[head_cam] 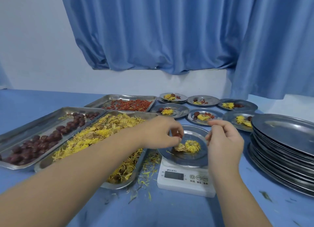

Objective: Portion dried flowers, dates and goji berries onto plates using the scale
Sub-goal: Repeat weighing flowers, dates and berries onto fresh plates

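Two hands over plate (185,158) on scale (185,180) | left hand (161,131) pinches date (177,135), long axis seemingly left-right, above plate's left rim | right hand (222,138) curled, hold unclear | dried flower (192,146) lies mid-plate

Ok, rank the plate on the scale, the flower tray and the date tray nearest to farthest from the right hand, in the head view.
1. Plate on the scale, beneath the right hand.
2. Flower tray, just left of the scale.
3. Date tray, farthest left, beyond the flower tray.
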Demonstrator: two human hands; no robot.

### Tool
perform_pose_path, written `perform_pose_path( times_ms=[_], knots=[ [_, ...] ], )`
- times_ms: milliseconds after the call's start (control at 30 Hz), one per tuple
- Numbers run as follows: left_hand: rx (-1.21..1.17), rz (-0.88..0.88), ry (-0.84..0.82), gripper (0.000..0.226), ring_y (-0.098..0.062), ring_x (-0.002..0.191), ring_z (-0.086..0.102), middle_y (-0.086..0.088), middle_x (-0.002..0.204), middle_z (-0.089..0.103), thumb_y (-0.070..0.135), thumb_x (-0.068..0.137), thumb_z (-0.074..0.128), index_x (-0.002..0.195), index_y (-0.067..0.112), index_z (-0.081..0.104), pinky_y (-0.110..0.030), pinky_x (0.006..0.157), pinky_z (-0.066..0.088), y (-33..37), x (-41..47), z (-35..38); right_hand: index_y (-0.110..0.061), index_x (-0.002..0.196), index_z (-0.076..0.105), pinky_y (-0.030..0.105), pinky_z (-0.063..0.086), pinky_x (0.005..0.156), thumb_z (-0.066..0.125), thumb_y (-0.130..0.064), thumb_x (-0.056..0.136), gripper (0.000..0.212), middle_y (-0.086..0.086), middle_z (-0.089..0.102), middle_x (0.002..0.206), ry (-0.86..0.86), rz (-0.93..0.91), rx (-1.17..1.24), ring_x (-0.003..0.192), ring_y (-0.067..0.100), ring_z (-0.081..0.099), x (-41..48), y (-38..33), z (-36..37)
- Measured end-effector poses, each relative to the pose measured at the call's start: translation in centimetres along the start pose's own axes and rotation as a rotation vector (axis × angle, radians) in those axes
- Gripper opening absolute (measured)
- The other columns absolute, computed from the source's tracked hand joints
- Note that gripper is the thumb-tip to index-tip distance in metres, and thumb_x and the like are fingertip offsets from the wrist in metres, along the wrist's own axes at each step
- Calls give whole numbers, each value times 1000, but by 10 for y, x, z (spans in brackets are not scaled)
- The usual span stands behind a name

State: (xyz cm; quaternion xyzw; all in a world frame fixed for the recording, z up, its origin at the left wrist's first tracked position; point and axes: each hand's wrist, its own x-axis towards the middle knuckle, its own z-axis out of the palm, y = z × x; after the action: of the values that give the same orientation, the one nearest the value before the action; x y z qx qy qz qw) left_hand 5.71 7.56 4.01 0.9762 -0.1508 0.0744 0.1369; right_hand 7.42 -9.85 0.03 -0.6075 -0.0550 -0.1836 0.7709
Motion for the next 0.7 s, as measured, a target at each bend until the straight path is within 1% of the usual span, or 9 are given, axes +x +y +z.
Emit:
perform_pose_path(
  times_ms=[100,233,267,367,433,500,567,633,700],
  knots=[
    [51,29,-52,23,8,85,49,15,102,56,35,87,64,110,33,64,-14,70,38,9,9,14,-25,74,67,19,31,37,48,-6,84,29,-2,50,52,-1,19,11,42,8,39,2,-1,-1],
    [60,28,-125,27,9,82,46,15,102,53,33,86,68,112,35,63,-12,67,32,13,16,20,-26,72,66,18,30,36,48,-6,83,29,2,48,54,-12,30,7,42,8,37,3,-2,1],
    [62,32,-137,28,9,81,46,15,102,53,33,86,69,113,34,63,-13,68,32,14,17,20,-27,72,66,19,30,36,48,-6,82,30,2,48,55,-16,32,0,42,9,37,3,-1,1],
    [93,30,-172,31,0,82,46,9,107,55,33,85,72,114,31,63,-21,74,36,13,18,20,-29,72,66,21,29,37,48,-6,83,31,1,48,55,-29,52,-10,44,10,36,2,0,1],
    [90,15,-164,31,0,84,46,9,108,55,33,85,72,114,30,63,-22,75,36,9,18,17,-30,71,66,22,30,38,48,-7,84,32,1,48,54,-42,73,-19,44,10,37,-1,0,3],
    [87,1,-131,30,7,83,46,13,106,54,36,86,71,114,31,62,-16,71,35,1,18,10,-30,71,66,24,31,39,48,-6,84,32,0,48,54,-67,101,-31,45,10,38,-3,0,5],
    [102,-18,-97,28,12,82,45,19,101,51,40,87,68,113,35,62,-13,69,32,-10,19,0,-28,71,66,23,32,40,48,-5,84,32,-2,48,53,-88,130,-16,45,9,39,-5,0,7],
    [118,-45,-72,23,10,82,46,20,98,49,38,89,66,111,35,62,-16,71,34,-24,19,-10,-28,72,67,21,33,40,49,-5,85,32,-2,48,52,-105,128,-1,46,8,41,-6,-2,7],
    [142,-69,-48,17,7,82,47,19,99,50,32,91,65,107,33,63,-19,72,35,-40,20,-20,-29,73,67,20,34,41,49,-6,86,32,-3,49,52,-131,88,3,47,8,43,-6,-5,6]
  ],
)
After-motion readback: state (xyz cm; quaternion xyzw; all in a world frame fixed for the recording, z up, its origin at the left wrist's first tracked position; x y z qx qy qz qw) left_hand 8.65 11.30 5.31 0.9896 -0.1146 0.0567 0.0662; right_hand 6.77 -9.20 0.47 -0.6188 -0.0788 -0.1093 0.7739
